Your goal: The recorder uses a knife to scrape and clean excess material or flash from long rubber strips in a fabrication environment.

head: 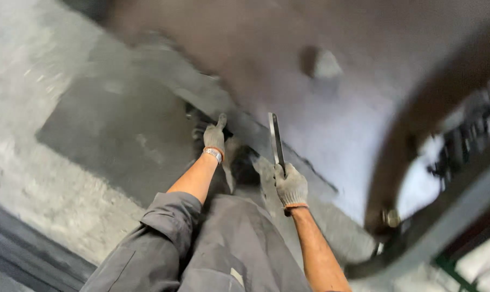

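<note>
The right hand, in a grey knit glove, has its grip clamped on a flat dark metal bar that stands nearly upright just above the fist, near the middle of the scene. The gloved left hand reaches farther, fingers partly apart and holding nothing, its fingertips touching the blurred dark metal body overhead. No container shows; grey trousers lie near, over the concrete floor.

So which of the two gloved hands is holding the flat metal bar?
The right hand, in a grey knit glove, grips the flat dark metal bar upright. The left hand holds nothing and reaches toward the dark underside.
</note>
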